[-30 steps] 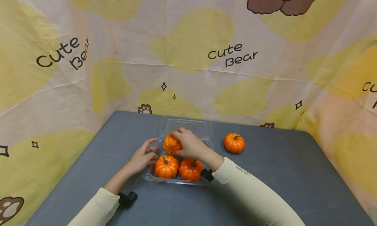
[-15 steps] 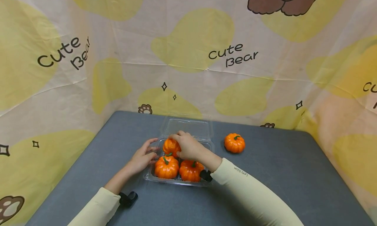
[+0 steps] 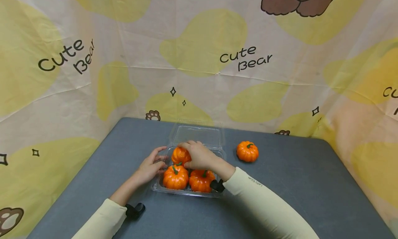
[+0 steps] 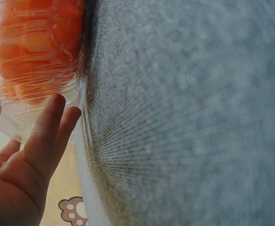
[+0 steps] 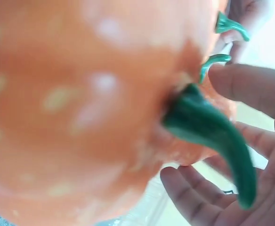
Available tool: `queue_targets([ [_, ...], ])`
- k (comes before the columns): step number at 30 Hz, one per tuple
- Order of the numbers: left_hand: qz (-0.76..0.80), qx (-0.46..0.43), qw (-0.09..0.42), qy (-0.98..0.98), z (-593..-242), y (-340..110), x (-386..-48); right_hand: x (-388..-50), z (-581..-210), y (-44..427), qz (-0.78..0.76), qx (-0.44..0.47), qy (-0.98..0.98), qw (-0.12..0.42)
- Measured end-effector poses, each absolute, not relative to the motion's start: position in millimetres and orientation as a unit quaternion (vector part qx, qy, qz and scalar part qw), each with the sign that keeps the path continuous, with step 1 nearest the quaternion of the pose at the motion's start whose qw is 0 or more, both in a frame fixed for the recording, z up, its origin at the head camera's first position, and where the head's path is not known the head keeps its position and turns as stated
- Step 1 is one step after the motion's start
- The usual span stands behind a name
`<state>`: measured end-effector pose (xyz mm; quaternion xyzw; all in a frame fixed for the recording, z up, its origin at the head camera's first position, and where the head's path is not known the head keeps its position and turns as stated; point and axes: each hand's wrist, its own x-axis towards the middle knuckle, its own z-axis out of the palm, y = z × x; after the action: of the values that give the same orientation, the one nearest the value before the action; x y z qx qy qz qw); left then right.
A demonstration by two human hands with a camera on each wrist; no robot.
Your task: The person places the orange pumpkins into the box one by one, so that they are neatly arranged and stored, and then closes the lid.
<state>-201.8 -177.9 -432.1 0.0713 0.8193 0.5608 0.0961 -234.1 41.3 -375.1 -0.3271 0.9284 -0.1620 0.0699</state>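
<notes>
Here, in the head view, your right hand (image 3: pixel 200 157) clasps the far-left pumpkin (image 3: pixel 179 155) in the clear clamshell container (image 3: pixel 174 191), its lid (image 3: pixel 197 135) laid back toward the tabletop's (image 3: pixel 295 169) far edge. The near-left pumpkin (image 3: pixel 176 177) and near-right pumpkin (image 3: pixel 201 181) sit along the container's near edge; the loose pumpkin (image 3: pixel 247 152) lies beyond its right edge. In the left wrist view, your left hand (image 4: pixel 27 169) reaches extended fingers to the container's wall. In the right wrist view, a green stem (image 5: pixel 220 136) looms close.

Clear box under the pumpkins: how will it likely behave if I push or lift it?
The box will probably flex, since its see-through walls look thin. Its lid, open behind it, could flop or drag. The pumpkins inside, round and glossy, may shift if it tilts.
</notes>
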Motion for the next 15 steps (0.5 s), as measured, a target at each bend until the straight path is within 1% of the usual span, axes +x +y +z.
queue_targets([
  [3,0.561,0.070,0.095,0.820,-431.5,-177.3,-202.2,-233.3,-370.4,44.0,-0.182,-0.318,0.927,0.085],
  [8,0.565,0.068,0.098,0.816,-431.5,-177.3,-203.4,-231.4,-363.6,50.5,-0.212,-0.307,0.923,0.090],
  [15,0.562,0.069,0.103,0.818,-432.4,-178.0,-202.7,-229.5,-357.0,63.8,-0.240,-0.291,0.924,0.066],
])
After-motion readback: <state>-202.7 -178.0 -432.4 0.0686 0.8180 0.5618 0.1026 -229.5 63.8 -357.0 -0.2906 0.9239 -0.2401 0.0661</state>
